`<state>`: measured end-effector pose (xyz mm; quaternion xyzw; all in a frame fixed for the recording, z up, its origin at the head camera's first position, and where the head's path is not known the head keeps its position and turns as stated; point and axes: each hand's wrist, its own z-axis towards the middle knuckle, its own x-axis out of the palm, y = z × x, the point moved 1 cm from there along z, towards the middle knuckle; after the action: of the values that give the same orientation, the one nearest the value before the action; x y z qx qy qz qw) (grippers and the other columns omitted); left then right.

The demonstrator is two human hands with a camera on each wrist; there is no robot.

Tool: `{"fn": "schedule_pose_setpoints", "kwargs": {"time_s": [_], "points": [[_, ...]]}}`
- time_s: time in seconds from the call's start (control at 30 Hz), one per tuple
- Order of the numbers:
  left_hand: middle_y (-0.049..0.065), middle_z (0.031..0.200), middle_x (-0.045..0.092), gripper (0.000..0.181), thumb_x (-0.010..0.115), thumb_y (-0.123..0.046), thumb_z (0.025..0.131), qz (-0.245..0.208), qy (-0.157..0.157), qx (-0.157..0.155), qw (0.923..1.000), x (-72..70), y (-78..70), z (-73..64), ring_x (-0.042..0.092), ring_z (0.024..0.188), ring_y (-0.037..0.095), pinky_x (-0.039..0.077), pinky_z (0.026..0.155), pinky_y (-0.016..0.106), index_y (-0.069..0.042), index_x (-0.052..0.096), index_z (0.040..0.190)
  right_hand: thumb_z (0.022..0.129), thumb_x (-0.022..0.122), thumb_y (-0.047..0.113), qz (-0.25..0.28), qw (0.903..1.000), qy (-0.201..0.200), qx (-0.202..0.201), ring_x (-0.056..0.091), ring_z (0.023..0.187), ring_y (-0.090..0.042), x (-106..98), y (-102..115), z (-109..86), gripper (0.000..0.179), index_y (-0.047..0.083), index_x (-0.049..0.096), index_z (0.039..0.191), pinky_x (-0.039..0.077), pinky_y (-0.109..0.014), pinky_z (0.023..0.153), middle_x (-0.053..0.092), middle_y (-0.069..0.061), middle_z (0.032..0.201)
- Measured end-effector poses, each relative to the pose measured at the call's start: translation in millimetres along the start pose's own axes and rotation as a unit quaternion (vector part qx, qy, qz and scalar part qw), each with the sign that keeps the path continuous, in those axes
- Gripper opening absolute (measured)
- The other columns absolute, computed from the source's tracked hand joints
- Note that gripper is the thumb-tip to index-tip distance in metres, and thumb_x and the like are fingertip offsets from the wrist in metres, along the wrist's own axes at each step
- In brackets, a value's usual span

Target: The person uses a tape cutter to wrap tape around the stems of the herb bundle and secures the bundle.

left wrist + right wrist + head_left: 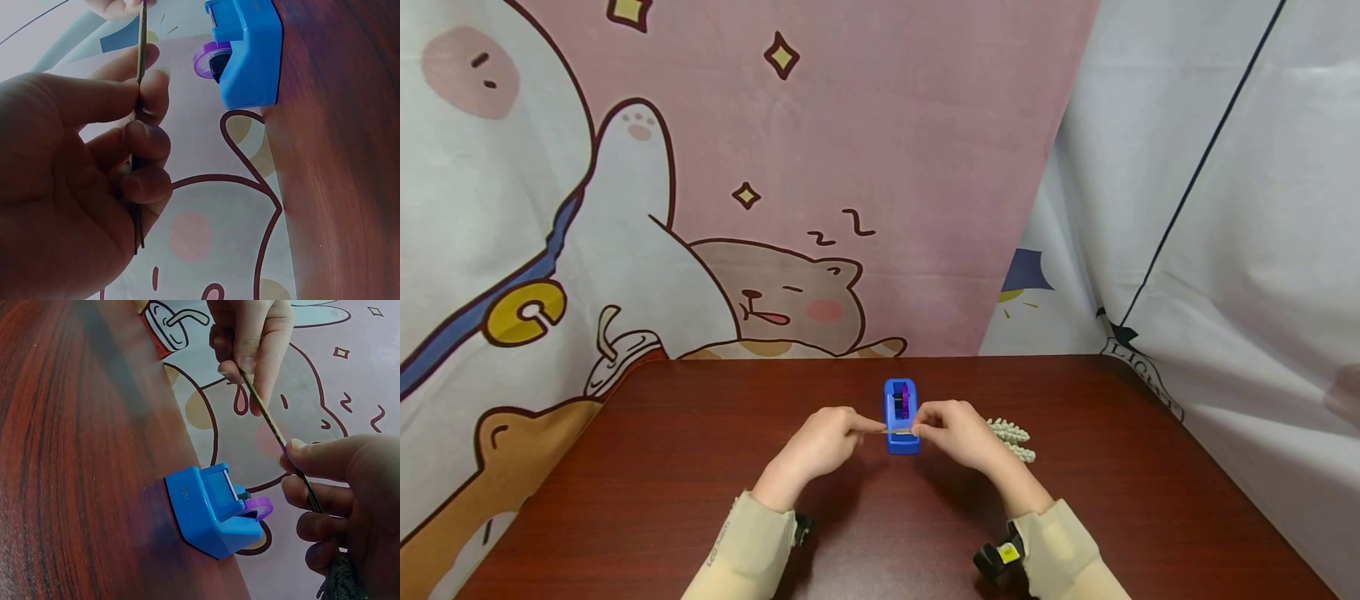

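Thin, straight stems (267, 417) stretch between my two hands, in front of the blue tape dispenser in the head view. My left hand (827, 440) pinches one end between thumb and fingers, while my right hand (961, 435) grips the other part. Beyond the right hand stick out the pale green, braided-looking heads (1011, 432) of these sprigs. A small purple patch (285, 452) shows on the stems by the right thumb. The blue tape dispenser (902, 443) stands on the table between the hands, a purple roll core (259, 506) in it; neither hand touches it.
The dark red-brown wooden table (662, 467) runs back to a cartoon-printed cloth (925, 167). A white cloth (1247, 250) hangs along the right side. On each wrist sits a black strapped device (996, 560).
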<state>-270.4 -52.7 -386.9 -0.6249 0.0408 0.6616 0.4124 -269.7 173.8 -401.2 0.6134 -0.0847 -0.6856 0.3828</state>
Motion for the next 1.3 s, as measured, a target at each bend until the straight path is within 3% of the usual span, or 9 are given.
{"fn": "schedule_pose_setpoints", "kwargs": {"time_s": [0.33,0.73,0.83,1.1,1.3], "points": [[-0.002,0.090,0.069,0.031,0.061,-0.002,0.089,-0.002,-0.010,-0.008,0.9999,-0.9,0.0,-0.2,0.053,0.072,0.012,0.044,0.063,0.029,-0.017,0.075,0.113,0.085,0.074,0.018,-0.032,0.9995,-0.005,0.006,0.054,0.066,-0.007,-5,8,-2.1,0.009,0.021,0.067,0.081,0.047,-0.029,0.061,0.060,0.013,0.071],[-0.007,0.082,0.064,0.026,0.063,-0.006,0.092,0.021,-0.019,0.022,0.9994,-6.0,8.6,-21.8,0.054,0.071,0.007,0.048,0.067,0.028,-0.012,0.073,0.115,0.085,0.073,0.017,-0.089,0.9960,-0.006,-0.008,0.052,0.063,-0.004,-11,8,-10.4,0.012,0.023,0.065,0.079,0.045,-0.028,0.060,0.057,0.016,0.068],[-0.010,0.079,0.063,0.027,0.063,-0.005,0.092,0.040,-0.010,0.040,0.9984,-5.3,12.6,-26.6,0.052,0.069,0.005,0.047,0.066,0.026,-0.013,0.073,0.115,0.085,0.073,0.016,-0.094,0.9954,0.003,-0.015,0.051,0.064,-0.004,-11,6,-13.9,0.013,0.023,0.064,0.078,0.044,-0.028,0.060,0.056,0.017,0.068],[-0.003,0.076,0.064,0.026,0.064,-0.002,0.088,0.080,0.000,0.114,0.9903,3.6,21.3,-36.2,0.047,0.064,0.005,0.044,0.061,0.023,-0.011,0.075,0.110,0.084,0.071,0.013,-0.110,0.9928,0.026,-0.039,0.051,0.066,-0.002,1,0,-22.2,0.011,0.022,0.065,0.081,0.043,-0.027,0.060,0.057,0.019,0.070],[-0.006,0.074,0.061,0.025,0.068,-0.002,0.086,0.104,0.013,0.120,0.9873,12.2,25.5,-39.5,0.045,0.061,0.004,0.042,0.058,0.021,-0.013,0.076,0.107,0.083,0.072,0.011,-0.114,0.9923,0.033,-0.036,0.051,0.065,-0.002,14,-3,-28.6,0.011,0.020,0.066,0.080,0.043,-0.028,0.059,0.056,0.018,0.069]]}}
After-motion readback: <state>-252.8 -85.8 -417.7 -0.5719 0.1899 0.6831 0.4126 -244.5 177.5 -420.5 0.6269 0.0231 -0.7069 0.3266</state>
